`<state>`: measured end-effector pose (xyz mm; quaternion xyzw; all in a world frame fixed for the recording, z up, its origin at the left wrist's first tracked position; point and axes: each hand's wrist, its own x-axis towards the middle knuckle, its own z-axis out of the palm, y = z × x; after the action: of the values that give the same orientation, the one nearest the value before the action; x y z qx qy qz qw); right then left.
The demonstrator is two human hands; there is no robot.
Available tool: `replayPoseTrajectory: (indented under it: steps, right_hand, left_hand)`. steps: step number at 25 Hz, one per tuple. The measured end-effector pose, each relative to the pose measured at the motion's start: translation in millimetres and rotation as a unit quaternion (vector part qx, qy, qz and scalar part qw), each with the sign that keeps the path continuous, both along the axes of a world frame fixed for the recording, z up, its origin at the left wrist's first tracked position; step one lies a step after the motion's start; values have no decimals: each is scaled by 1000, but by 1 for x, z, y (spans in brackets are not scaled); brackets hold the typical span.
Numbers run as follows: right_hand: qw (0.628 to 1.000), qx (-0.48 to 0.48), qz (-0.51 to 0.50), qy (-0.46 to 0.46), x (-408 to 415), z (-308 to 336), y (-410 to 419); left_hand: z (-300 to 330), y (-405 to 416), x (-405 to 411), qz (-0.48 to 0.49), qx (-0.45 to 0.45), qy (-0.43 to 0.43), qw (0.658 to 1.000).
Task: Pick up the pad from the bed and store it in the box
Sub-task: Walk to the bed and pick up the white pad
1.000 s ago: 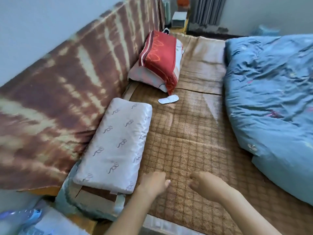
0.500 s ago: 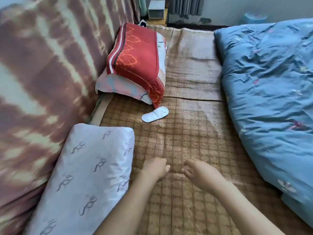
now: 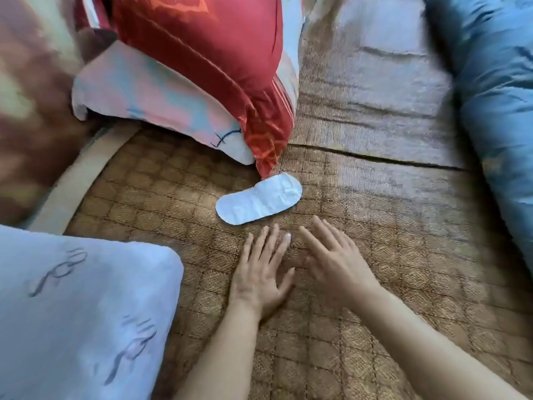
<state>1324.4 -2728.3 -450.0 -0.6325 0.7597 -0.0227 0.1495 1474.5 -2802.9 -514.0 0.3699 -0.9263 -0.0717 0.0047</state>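
Note:
A white oval pad (image 3: 259, 202) lies flat on the woven bed mat (image 3: 375, 255), its far end just under the corner of a red pillowcase. My left hand (image 3: 262, 272) hovers palm down a short way in front of the pad, fingers spread and empty. Beside it, my right hand (image 3: 331, 255) is also open with fingers stretched toward the pad, not touching it. No box is in view.
A red and pink pillow (image 3: 184, 70) lies behind the pad. A white patterned pillow (image 3: 78, 310) fills the lower left. A blue quilt (image 3: 496, 105) runs along the right side. A brown striped headboard (image 3: 26, 111) stands at the left.
The view has moved closer to the pad. Both hands have gone from loosely curled to flat and open, and have reached forward toward the pad.

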Motion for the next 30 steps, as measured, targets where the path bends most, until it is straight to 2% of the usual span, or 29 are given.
replayPoseTrajectory:
  steps: [3, 4, 6, 7, 10, 15, 17, 23, 26, 30]
  right_hand:
    - [995, -62, 73, 14, -16, 3, -53]
    - [994, -47, 98, 20, -16, 10, -65]
    - [992, -12, 124, -36, -30, 9, -149]
    - [990, 9, 136, -42, -25, 13, -159]
    - [984, 49, 173, -5, -13, 19, -185]
    - [987, 63, 139, 44, 3, 18, -181]
    - [990, 58, 129, 19, 4, 15, -177]
    - [988, 137, 64, -10, 2, 5, -170]
    - [988, 101, 4, -113, -7, 10, -157]
    - [945, 71, -138, -287, -37, 27, -122]
  left_hand:
    - [-2, 13, 6, -16, -3, 54, 998]
    - [2, 24, 10, -24, 1, 60, 998]
    - [-4, -9, 0, 8, 34, 45, 998]
    - [-2, -5, 2, 13, 34, 51, 998]
    - [-4, -4, 6, -3, 26, 37, 999]
    - [-4, -3, 4, 4, 5, 23, 1000]
    - [0, -3, 3, 2, 3, 12, 1000]
    - [-2, -3, 4, 9, -1, 9, 1000]
    - [-1, -1, 5, 5, -6, 12, 1000]
    - [-2, 2, 3, 1, -24, 21, 999]
